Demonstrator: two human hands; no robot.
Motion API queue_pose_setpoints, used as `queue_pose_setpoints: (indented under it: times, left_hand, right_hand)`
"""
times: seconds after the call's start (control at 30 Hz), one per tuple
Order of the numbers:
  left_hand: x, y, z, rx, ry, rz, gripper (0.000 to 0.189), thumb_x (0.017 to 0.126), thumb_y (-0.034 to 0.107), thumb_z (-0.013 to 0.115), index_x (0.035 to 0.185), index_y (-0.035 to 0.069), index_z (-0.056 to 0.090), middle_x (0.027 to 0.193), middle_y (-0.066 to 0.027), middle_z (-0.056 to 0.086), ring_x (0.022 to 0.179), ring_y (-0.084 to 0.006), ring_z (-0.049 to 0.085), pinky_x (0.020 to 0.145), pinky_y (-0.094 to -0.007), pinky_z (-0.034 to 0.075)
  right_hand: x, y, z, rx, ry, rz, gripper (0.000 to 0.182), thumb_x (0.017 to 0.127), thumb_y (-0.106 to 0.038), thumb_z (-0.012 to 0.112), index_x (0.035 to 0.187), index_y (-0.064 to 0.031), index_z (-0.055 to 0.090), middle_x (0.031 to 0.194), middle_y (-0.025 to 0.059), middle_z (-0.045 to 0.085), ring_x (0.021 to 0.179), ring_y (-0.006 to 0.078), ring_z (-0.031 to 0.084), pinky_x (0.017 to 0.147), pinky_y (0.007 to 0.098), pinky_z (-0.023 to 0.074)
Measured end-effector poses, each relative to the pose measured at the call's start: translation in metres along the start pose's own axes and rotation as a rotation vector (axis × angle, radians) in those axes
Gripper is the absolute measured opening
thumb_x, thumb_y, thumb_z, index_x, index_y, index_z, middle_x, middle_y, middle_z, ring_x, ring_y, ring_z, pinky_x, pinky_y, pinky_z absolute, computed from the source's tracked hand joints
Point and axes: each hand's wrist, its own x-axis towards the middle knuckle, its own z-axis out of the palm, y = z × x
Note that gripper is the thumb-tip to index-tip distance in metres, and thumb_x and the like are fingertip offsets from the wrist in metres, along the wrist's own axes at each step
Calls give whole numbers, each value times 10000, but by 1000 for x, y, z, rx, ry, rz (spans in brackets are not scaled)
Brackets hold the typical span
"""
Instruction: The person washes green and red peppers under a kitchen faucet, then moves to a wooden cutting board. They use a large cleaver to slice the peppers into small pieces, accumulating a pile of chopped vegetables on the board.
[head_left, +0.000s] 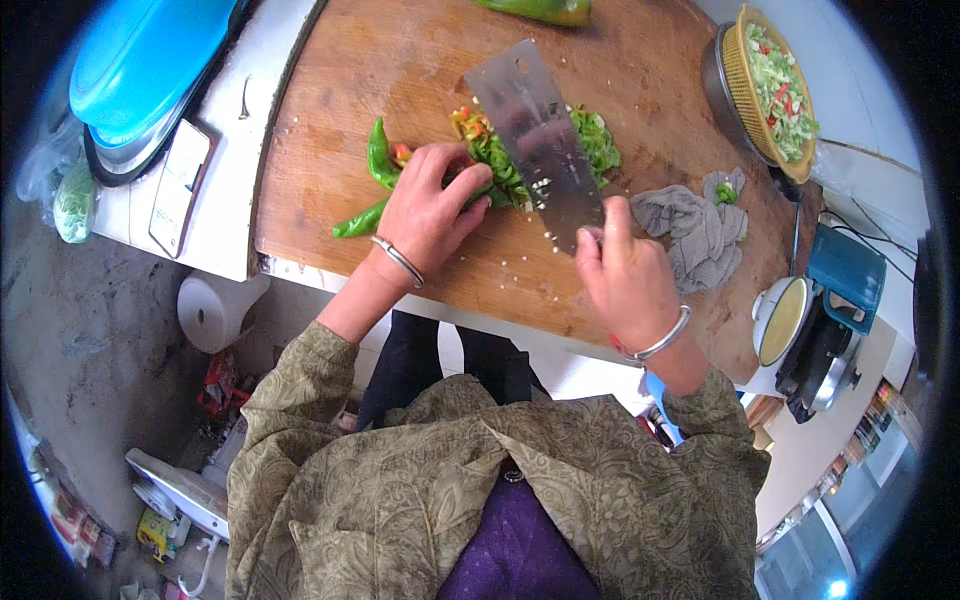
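My right hand (630, 281) grips the handle of a broad Chinese cleaver (536, 135), its blade reaching up and left across the board. Under the fingers of my left hand (435, 206) are green chili peppers, pressed against the wooden cutting board (360, 67). One whole pepper (381, 154) curves out above that hand, and the end of another (360, 223) sticks out to its left. Sliced green pepper (598, 146) lies on both sides of the blade, with red and orange pieces (471, 124) at the left. Pale seeds are scattered below the blade and cling to it.
A crumpled grey cloth (694, 229) lies right of my right hand. Beyond it stands a yellow basket (735, 90) of chopped vegetables on a metal bowl. A large green pepper (544, 9) is at the far edge. Left are a phone (180, 187) and a blue basin (150, 60); right, a bowl of yellowish liquid (781, 321).
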Motion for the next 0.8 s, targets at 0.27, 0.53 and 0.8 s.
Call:
queue_pose_setpoints:
  times: [0.27,0.53,0.8]
  left_hand:
    - [4,10,-20,45,-56,-14,464,616,163,768,1030,106,567,1100,-127,485,1039,-342,471,896,-446,409]
    - [-6,-5,-16,5,-55,-5,390,630,82,747,985,55,588,1038,-134,538,1002,-339,521,857,-417,454]
    - [-9,-8,-10,-32,-36,-14,388,645,67,713,1006,72,571,1039,-122,531,988,-325,520,870,-413,437]
  right_hand:
    - [-15,-7,-14,-35,-162,-40,278,858,-104,568,1053,5,403,574,155,576,535,359,589,470,450,440]
    - [-7,-11,-7,-36,-241,-130,267,863,-101,556,1046,17,401,530,153,537,493,353,561,445,453,414]
    - [25,-17,-3,-136,-367,-161,279,871,-102,523,1069,18,368,526,178,540,496,378,560,464,479,430]
